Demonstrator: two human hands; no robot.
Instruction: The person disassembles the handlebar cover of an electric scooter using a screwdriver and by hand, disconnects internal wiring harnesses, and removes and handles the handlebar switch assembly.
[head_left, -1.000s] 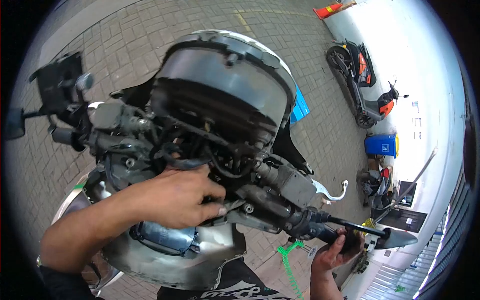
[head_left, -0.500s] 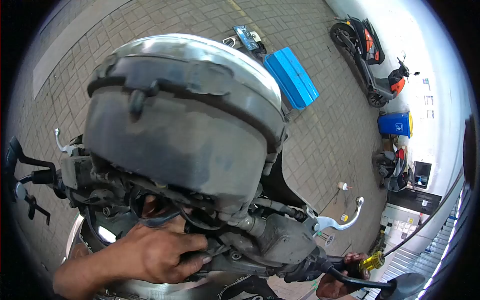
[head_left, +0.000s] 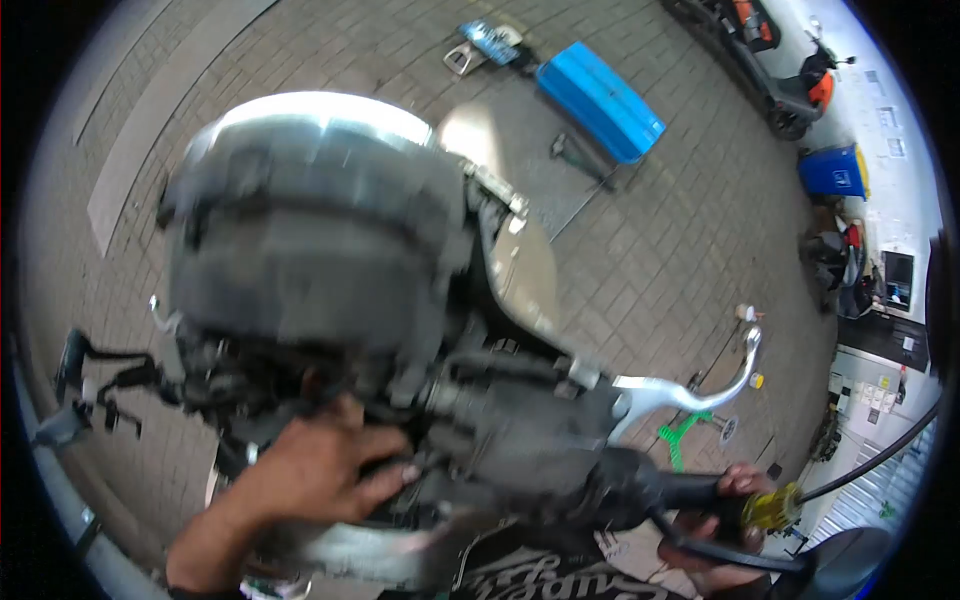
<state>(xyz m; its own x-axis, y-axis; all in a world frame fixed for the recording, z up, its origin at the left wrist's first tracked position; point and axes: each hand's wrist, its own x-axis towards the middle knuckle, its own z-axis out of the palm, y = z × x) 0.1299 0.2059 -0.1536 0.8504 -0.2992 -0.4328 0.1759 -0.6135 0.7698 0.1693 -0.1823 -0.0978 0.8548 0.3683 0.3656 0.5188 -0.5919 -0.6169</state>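
Note:
My left hand (head_left: 310,460) reaches into the dark cables behind the round headlight housing (head_left: 310,260) of a motorcycle. Its fingers are bent, with the thumb and a finger close together; their tips are partly hidden and blurred. At the lower right, my right hand (head_left: 715,540) is wrapped around the black handlebar grip (head_left: 690,489). A yellow, ribbed piece (head_left: 773,508) with a long dark rod shows against its fingers; how it is held is unclear. A silver lever (head_left: 685,394) extends ahead of the grip.
A blue toolbox (head_left: 602,100) and a dark tool (head_left: 580,158) lie beyond the headlight. A black mirror (head_left: 848,562) sticks out at bottom right. Green coiled hose (head_left: 682,435) is on the paving. Parked scooters (head_left: 790,85) and a blue bin (head_left: 833,172) line the white wall.
The view has shifted, bringing the toolbox into full sight. My left hand stays at the cables. My right hand, earlier partly open behind the grip, now has its fingers around it.

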